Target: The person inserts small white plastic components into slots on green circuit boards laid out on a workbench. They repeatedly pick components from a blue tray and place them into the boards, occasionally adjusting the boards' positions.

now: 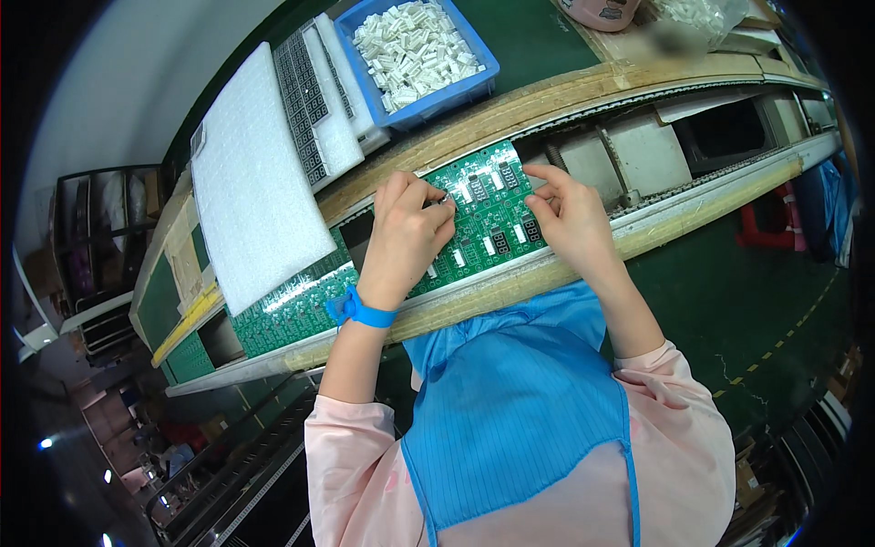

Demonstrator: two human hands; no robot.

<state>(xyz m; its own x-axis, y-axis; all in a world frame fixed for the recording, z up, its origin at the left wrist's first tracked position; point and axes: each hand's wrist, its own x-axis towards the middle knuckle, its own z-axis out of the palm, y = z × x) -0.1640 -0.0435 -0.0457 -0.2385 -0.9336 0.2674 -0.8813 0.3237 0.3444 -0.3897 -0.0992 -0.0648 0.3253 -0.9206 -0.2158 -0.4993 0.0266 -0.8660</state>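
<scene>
The green board (pixel 483 214) lies across the conveyor rails (pixel 638 214) straight ahead of the person, and it already carries several small white connectors and a few dark display blocks, with bare green spots between them, so by my judgement the stuffing is partway through and some positions are left to fill. The left hand (pixel 406 232) rests curled on the board's left half, fingertips pinched together near a part at the board's upper middle; whether a part sits between them I cannot tell. The right hand (pixel 570 214) lies on the board's right edge, fingers bent and pressing down, grasping nothing that shows. A blue strap (pixel 360 310) rings the left wrist. To the left, more green boards (pixel 283 314) wait on the same line, partly under a white foam sheet (pixel 255 182). Beyond, a blue bin (pixel 419 55) holds loose white connectors, with a tray of dark parts (pixel 305 100) beside it
</scene>
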